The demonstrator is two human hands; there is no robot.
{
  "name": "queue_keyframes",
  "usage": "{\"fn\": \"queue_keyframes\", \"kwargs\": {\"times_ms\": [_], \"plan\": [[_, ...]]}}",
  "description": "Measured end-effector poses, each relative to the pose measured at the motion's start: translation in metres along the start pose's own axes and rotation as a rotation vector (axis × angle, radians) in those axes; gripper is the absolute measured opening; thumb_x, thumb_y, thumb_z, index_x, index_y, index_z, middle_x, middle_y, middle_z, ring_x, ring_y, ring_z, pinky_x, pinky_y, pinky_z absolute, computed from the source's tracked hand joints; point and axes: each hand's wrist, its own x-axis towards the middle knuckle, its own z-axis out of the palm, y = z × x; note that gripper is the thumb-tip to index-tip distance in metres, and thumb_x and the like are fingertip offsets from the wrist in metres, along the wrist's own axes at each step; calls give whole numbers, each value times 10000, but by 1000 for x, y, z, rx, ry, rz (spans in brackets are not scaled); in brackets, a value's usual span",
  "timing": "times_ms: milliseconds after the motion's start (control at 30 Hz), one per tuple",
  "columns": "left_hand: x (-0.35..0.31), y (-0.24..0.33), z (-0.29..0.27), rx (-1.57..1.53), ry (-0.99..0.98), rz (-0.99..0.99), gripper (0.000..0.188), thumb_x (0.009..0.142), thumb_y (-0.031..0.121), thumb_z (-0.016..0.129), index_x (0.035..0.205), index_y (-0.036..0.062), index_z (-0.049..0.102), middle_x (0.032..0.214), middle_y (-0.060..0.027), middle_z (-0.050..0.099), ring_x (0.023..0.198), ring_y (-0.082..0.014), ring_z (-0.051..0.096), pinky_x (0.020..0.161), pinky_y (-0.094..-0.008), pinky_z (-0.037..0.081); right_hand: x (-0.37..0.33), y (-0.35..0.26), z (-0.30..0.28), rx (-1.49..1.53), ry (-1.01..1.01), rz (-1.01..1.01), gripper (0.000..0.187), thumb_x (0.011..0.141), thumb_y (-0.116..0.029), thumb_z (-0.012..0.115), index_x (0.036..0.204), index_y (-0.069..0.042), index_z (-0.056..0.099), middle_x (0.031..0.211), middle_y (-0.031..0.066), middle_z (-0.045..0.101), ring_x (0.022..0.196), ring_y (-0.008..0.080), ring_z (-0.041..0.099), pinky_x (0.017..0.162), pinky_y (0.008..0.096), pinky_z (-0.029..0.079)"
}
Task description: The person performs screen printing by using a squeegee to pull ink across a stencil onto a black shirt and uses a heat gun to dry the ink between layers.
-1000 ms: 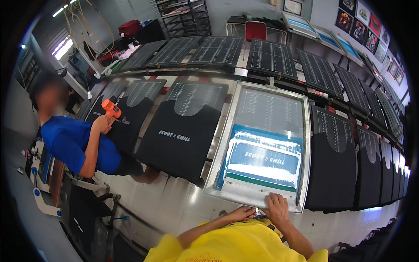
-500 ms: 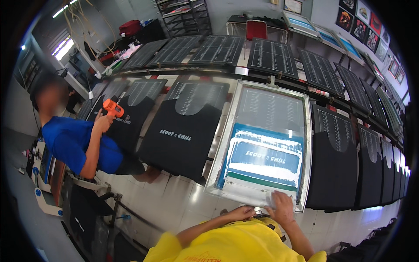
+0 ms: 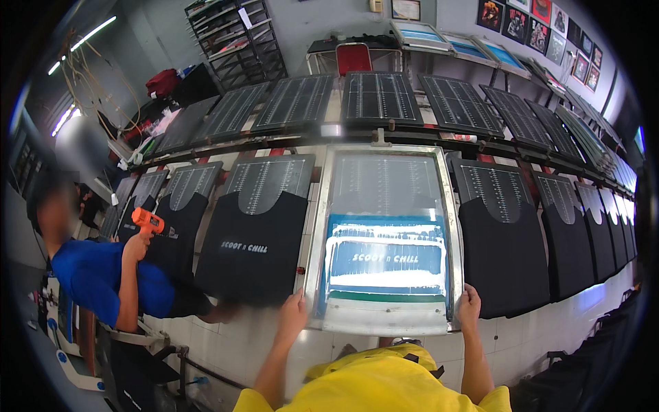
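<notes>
A metal-framed printing screen [image 3: 453,226] with a blue stencil and white ink lies flat on the long table in front of me. My left hand [image 3: 292,317] grips the frame's near left corner. My right hand [image 3: 469,305] grips its near right corner. A black shirt [image 3: 251,248] with white lettering lies on the platen just left of the screen. Another black shirt [image 3: 503,240] lies on the platen to its right.
A person in a blue shirt [image 3: 93,278] stands at the left holding an orange heat gun [image 3: 147,220] over a black shirt. More black shirts on platens run along the white table [image 3: 240,341] both ways. Black pallets [image 3: 379,96], a shelf rack [image 3: 233,38] and framed screens stand behind.
My left hand came up from my chest onto the frame's left corner and my right hand slid to its right corner. My head turned, so the screen now sits centred.
</notes>
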Motion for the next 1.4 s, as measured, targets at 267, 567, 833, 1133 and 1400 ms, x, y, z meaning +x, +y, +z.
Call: {"fn": "queue_keyframes", "kwargs": {"times_ms": [267, 567, 833, 1133, 1400], "plan": [[17, -34, 18, -167, 23, -131, 249, 937, 147, 652, 1138, 28, 738, 961, -224, 724, 879, -324, 715, 801, -369, 537, 7, 7, 5, 70, 65, 60, 231, 972, -25, 524, 1115, 59, 684, 965, 72, 698, 887, 125, 624, 819, 261, 486], [15, -23, 16, -149, 24, -123, 272, 932, 130, 657, 1160, -2, 723, 1002, -233, 731, 903, -301, 733, 825, -335, 544, 7, 12, 4, -109, 94, -77, 244, 936, -51, 551, 1097, 77, 682, 939, 195, 718, 867, 269, 693, 818, 342, 523], [-33, 55, -29, -46, 7, 166, 207, 973, 151, 599, 1043, 12, 736, 948, -141, 717, 842, -237, 693, 734, -314, 538, -57, -112, -13, -653, -490, -626, 591, 836, -214, 758, 1364, -67, 537, 1357, 169, 569, 1312, 360, 501, 1066, 456, 429], [-91, 80, 16, -268, -875, -84, 390, 977, 372, 617, 1126, 17, 674, 1011, -155, 694, 934, -319, 666, 844, -408, 513, -55, -132, 5, -988, -848, -809, 718, 754, -279, 807, 1393, -134, 511, 1388, 110, 571, 1298, 330, 528, 1056, 473, 461], [-1, 115, -30, 418, -244, 723, 438, 660, 82, 727, 1081, 12, 630, 1259, -161, 549, 1271, -345, 473, 1046, -444, 394, -36, -156, 13, -953, -812, -745, 621, 719, -222, 780, 1291, -112, 565, 1188, 96, 673, 1091, 305, 641, 966, 454, 514]]}}
